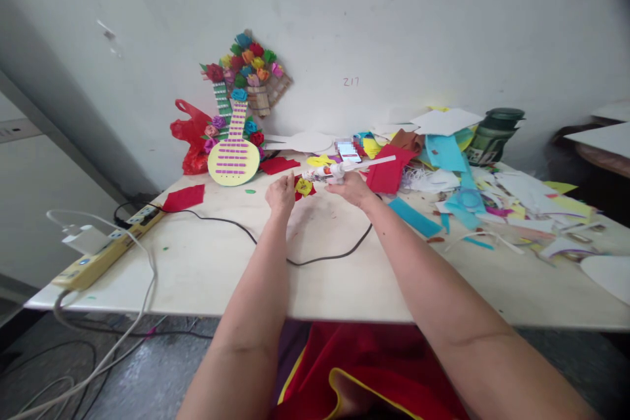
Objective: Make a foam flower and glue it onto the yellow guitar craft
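My right hand (pixel 350 189) is wrapped round the handle of a hot glue gun (pixel 327 173). A white glue stick (pixel 381 161) sticks out of its back end, and its nozzle side points left. Just left of the gun, my left hand (pixel 280 195) is closed, with fingers pinched at the edge of a red and yellow paper flower (pixel 304 188). The fingertips are partly hidden, as is the lower part of the flower. A black cord (pixel 325 258) loops over the table below both hands.
A round-bodied paper guitar (pixel 233 164) with paper flowers leans at the back left, near a red plastic bag (pixel 189 138). Red crepe paper (pixel 184 198) lies nearby. A yellow power strip (pixel 111 252) is on the left. Paper scraps (pixel 531 200), a phone (pixel 348 152) and a green bottle (pixel 496 134) stand right.
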`<state>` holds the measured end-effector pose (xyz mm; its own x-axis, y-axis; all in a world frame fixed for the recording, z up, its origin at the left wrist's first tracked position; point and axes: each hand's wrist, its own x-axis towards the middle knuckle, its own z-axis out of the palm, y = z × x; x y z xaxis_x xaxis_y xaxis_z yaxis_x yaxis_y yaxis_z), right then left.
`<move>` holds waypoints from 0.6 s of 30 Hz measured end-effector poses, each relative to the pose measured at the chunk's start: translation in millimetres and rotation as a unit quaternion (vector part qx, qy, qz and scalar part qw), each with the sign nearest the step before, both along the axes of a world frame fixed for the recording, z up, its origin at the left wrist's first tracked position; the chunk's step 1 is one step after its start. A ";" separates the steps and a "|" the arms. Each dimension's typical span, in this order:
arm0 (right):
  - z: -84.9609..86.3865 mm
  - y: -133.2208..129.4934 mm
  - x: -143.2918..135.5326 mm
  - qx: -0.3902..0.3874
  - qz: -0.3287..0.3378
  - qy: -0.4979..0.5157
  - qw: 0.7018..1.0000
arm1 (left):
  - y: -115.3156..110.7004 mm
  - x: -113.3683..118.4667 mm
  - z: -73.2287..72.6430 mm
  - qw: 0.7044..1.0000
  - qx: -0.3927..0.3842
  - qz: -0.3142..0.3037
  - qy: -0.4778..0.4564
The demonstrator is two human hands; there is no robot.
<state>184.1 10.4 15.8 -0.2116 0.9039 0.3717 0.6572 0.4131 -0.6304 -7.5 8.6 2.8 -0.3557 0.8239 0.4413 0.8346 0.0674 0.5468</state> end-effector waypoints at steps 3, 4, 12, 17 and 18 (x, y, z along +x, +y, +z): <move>2.2 -2.6 -0.7 -0.004 0.004 -0.001 1.000 | -0.4 1.0 0.1 1.000 -0.002 -0.003 0.010; 3.0 -3.4 -0.8 -0.006 0.002 -0.004 1.000 | -0.6 1.4 0.2 1.000 -0.003 -0.003 0.012; 6.9 -4.5 -1.8 -0.005 -0.018 -0.056 0.998 | -0.4 2.0 0.1 1.000 -0.011 0.007 0.019; 7.1 -3.4 -2.6 0.000 -0.024 -0.082 0.996 | 0.2 2.0 -0.6 1.000 -0.011 0.008 0.019; 7.1 -3.3 -2.7 0.000 -0.026 -0.087 0.996 | 0.2 2.0 -0.7 1.000 -0.011 0.008 0.019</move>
